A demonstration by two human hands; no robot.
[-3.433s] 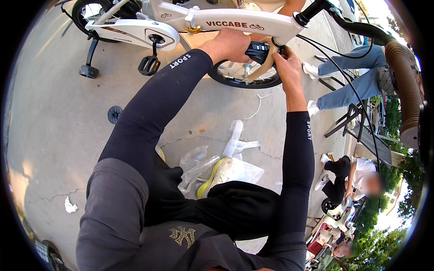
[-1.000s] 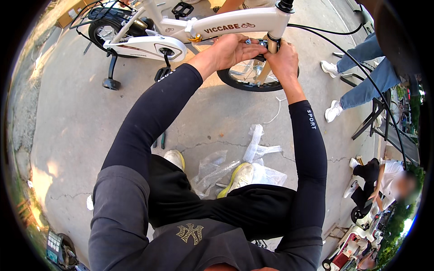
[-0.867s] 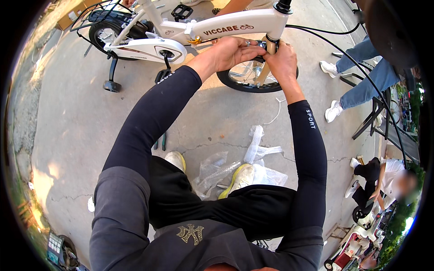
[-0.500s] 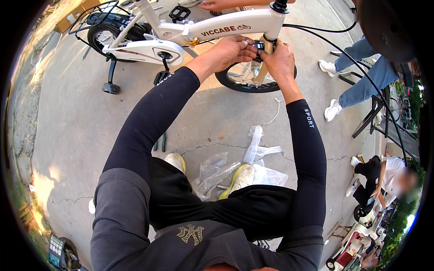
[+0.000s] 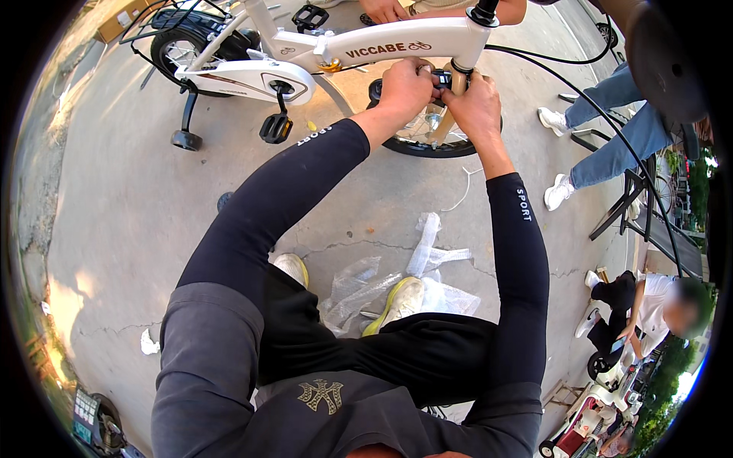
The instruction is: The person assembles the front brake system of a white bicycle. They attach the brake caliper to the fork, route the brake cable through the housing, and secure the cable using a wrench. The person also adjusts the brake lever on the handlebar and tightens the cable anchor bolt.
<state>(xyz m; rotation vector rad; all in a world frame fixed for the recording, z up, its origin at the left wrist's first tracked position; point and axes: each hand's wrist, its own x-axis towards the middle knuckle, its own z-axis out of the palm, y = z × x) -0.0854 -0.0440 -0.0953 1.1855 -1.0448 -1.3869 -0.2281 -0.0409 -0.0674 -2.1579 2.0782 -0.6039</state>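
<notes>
A small white bicycle (image 5: 321, 53) with training wheels stands on the concrete in front of me. Both my hands meet at its front, just below the head tube. My left hand (image 5: 406, 85) is closed around a small black part (image 5: 440, 78) by the fork. My right hand (image 5: 477, 107) presses on the same spot from the right, fingers curled. The front wheel (image 5: 427, 141) sits right behind my hands, partly hidden. Another person's hand (image 5: 382, 9) rests on the frame from the far side.
Crumpled clear plastic wrapping (image 5: 397, 282) lies by my feet. A person in jeans and white shoes (image 5: 603, 130) stands at the right beside a black metal stand (image 5: 634, 206). Another person crouches (image 5: 649, 305) at the lower right. A black cable (image 5: 565, 61) arcs from the handlebar.
The view has shifted since the earliest frame and the bicycle sits further left. My hands have stayed at the fork, drawing closer together on the black part.
</notes>
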